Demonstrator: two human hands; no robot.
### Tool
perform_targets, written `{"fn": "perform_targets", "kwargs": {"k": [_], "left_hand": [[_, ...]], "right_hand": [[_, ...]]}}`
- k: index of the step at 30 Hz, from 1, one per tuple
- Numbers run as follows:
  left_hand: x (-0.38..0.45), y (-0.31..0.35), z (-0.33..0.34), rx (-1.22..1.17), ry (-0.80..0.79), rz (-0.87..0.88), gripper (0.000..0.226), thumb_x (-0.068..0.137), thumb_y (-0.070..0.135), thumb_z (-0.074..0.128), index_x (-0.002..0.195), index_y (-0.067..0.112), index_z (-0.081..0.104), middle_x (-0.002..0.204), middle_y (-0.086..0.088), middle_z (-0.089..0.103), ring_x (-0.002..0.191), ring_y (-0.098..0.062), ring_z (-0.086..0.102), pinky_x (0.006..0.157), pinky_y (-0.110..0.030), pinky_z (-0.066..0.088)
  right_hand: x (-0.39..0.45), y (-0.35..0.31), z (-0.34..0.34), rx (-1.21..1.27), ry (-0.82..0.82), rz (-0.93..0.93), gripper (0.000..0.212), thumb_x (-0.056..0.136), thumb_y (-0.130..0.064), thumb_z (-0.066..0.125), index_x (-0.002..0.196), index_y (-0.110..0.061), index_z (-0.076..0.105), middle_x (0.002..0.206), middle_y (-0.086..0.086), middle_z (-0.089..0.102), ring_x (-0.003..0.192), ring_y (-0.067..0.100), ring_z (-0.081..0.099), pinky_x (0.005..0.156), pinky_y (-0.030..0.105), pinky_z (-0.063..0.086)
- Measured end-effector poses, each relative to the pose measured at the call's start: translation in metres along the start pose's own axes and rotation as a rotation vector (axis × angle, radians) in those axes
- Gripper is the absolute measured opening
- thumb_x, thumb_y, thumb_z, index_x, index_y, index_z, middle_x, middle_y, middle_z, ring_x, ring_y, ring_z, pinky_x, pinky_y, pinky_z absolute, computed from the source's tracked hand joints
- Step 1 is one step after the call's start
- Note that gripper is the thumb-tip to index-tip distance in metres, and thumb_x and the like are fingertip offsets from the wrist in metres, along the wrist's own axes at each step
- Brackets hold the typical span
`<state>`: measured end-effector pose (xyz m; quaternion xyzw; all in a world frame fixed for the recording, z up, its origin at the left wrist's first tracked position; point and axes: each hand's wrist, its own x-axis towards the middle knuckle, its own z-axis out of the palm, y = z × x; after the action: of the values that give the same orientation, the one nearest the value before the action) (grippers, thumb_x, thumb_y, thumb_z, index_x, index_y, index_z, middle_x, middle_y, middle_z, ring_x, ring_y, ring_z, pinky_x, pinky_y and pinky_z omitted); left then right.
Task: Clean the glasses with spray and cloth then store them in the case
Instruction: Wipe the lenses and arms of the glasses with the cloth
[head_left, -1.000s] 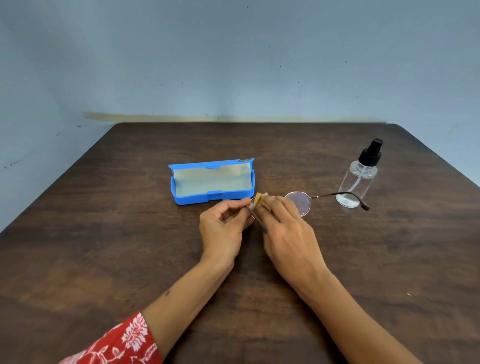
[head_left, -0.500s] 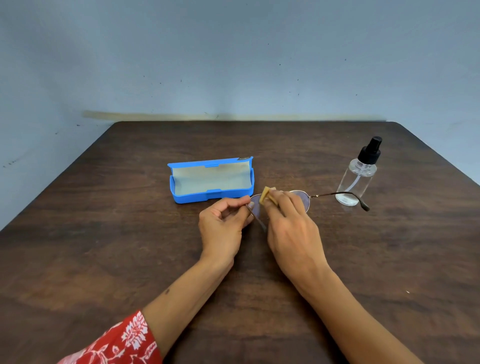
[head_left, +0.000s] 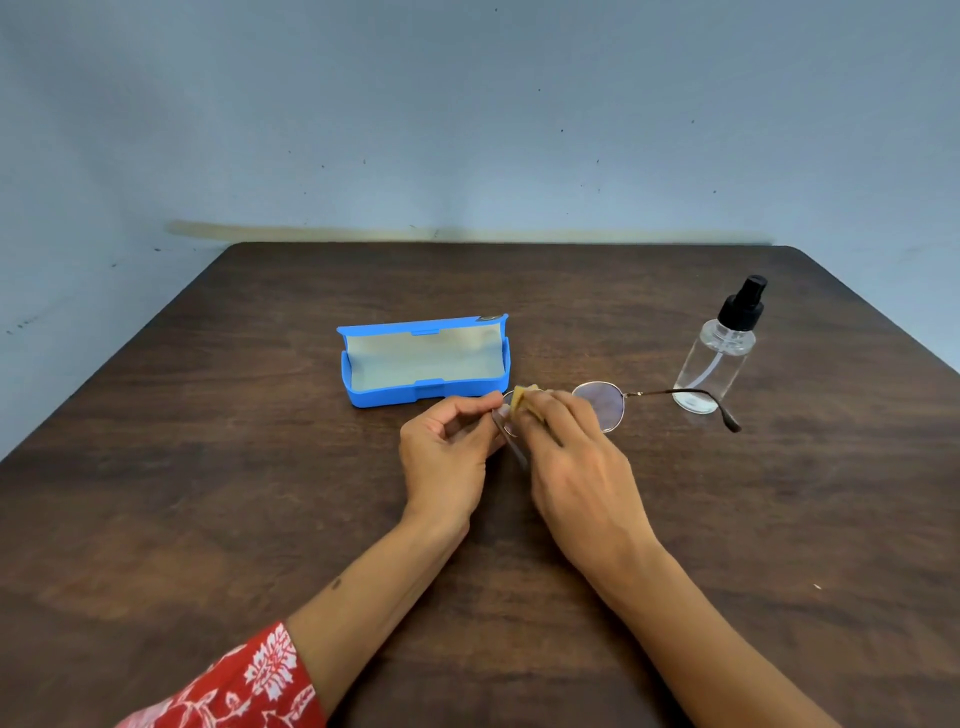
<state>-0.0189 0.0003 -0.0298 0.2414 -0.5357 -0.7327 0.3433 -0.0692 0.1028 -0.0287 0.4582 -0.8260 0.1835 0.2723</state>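
Round thin-metal glasses (head_left: 605, 404) are held just above the dark wooden table (head_left: 260, 493), with the right temple stretched toward the spray bottle. My left hand (head_left: 447, 457) pinches the frame at its left end, near the hinge. My right hand (head_left: 576, 462) pinches a small yellow cloth (head_left: 519, 397) against the left lens, which the fingers and cloth mostly hide. The blue glasses case (head_left: 423, 364) lies open just behind my hands, its pale lining showing.
A clear spray bottle (head_left: 719, 353) with a black pump top stands upright at the right, behind the tip of the glasses' right temple. A blue-grey wall rises behind the table's far edge.
My right hand with the cloth slid right over the lens, then back left. The right lens shows again. My left hand stayed in place on the frame.
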Motion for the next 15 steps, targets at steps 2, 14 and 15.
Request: {"fn": "perform_targets", "kwargs": {"k": [2,14,15], "left_hand": [[0.0001,0.0003,0.0001,0.015,0.000,0.002,0.020,0.077,-0.006,0.068,0.079,0.014,0.074,0.082,-0.003,0.076,0.086,-0.015,0.071,0.078,-0.032,0.059],[0.0000,-0.0002,-0.0003,-0.011,0.002,-0.006,0.017,0.078,-0.007,0.068,0.084,0.009,0.073,0.087,-0.010,0.075,0.090,-0.022,0.071,0.080,-0.033,0.058],[-0.0002,-0.0004,-0.0003,-0.014,0.004,-0.003,0.017,0.078,-0.006,0.068,0.084,0.008,0.073,0.089,-0.012,0.074,0.092,-0.025,0.070,0.081,-0.035,0.058]], "right_hand": [[0.0018,0.0024,-0.0009,0.009,-0.016,0.080,0.035,0.069,0.005,0.072,0.104,0.005,0.067,0.104,0.016,0.067,0.098,0.030,0.065,0.077,0.030,0.057],[-0.0014,-0.0019,-0.0006,0.029,-0.049,0.000,0.034,0.079,0.000,0.051,0.109,0.002,0.066,0.110,0.014,0.066,0.103,0.028,0.063,0.089,0.031,0.052],[-0.0020,-0.0029,-0.0004,0.034,-0.049,-0.022,0.036,0.080,-0.003,0.044,0.109,0.001,0.067,0.110,0.013,0.067,0.102,0.027,0.063,0.089,0.030,0.052]]}}
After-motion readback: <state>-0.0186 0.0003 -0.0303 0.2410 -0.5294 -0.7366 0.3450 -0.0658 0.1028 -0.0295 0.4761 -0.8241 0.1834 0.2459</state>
